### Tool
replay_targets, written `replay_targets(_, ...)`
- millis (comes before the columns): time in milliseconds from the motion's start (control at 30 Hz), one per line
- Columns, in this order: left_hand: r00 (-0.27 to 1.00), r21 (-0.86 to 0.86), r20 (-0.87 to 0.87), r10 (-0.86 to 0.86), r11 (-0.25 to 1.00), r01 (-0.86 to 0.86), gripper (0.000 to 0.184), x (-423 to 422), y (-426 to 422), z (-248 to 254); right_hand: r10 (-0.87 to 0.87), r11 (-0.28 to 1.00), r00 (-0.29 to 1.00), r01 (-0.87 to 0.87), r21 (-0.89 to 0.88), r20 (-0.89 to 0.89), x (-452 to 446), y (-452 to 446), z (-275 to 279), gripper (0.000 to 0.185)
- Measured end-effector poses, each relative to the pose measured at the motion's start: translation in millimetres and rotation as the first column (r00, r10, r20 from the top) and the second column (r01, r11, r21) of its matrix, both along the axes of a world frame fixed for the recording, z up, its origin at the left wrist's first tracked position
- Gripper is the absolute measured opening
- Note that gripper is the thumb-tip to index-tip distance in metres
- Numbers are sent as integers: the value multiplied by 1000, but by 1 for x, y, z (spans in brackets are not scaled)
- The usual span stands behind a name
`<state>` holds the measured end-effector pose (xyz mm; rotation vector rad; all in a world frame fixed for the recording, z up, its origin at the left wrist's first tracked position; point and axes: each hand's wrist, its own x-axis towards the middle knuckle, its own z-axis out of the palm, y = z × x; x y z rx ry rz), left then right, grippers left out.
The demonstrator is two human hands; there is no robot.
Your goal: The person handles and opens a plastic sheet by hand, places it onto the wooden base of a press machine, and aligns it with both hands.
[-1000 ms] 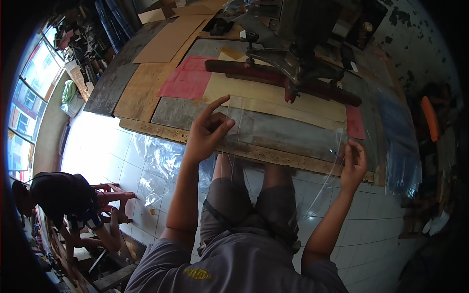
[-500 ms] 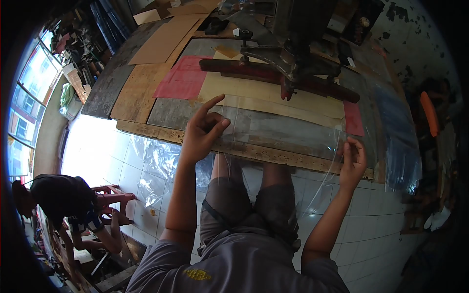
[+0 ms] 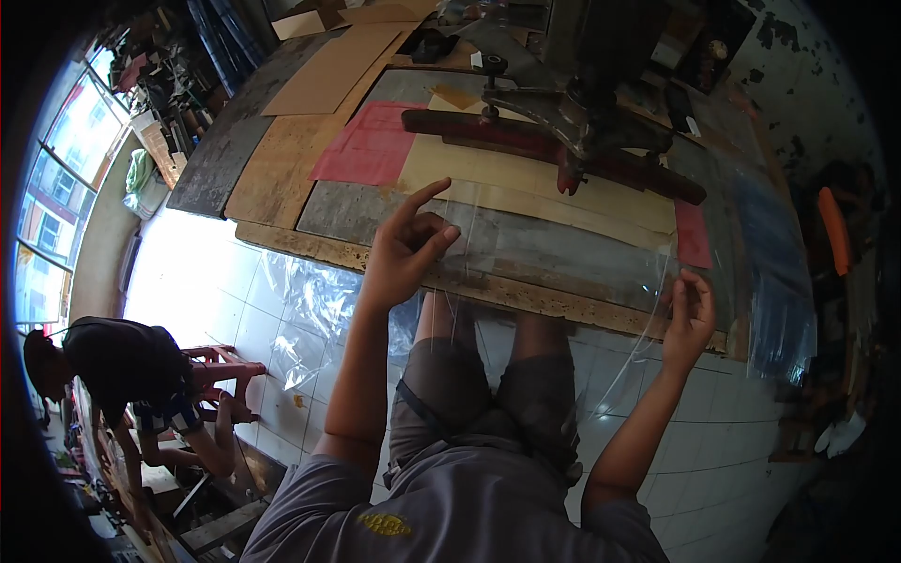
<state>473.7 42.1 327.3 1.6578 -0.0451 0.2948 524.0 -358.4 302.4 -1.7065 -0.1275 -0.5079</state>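
Observation:
A clear plastic sheet (image 3: 481,235) spans the space between my two hands, its lower part hanging past the table's front edge. My left hand (image 3: 405,251) is closed at its left side, thumb against curled fingers and index finger stretched out. At the right side, my right hand (image 3: 690,321) pinches the sheet near its curling edge. Just beyond lie a cream strip (image 3: 526,188) and a pink sheet (image 3: 364,143) on a grey plate (image 3: 352,208). The transparent sheet's exact outline is hard to make out.
A dark red press bar (image 3: 554,153) on a metal arm spans the plate. Cardboard (image 3: 328,70) lies at the back left. Clear plastic sheets (image 3: 777,272) hang over the table's right side. A person (image 3: 127,366) bends over at the lower left, beside a red stool (image 3: 225,369).
The view has shifted slightly, so the table and both hands appear a little further right. My hands keep the same hold on the plastic sheet.

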Motion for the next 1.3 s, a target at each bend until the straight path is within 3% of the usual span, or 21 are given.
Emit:
replay_targets(1000,999,-5,39,-20,1000,20,64,-1,2,0,-20,999,1000,20,-30,-6,2,4,2,19)
replay_targets(1300,999,-79,38,-34,996,37,46,0,3,-4,-8,988,995,-8,-156,-97,5,1,2,27)
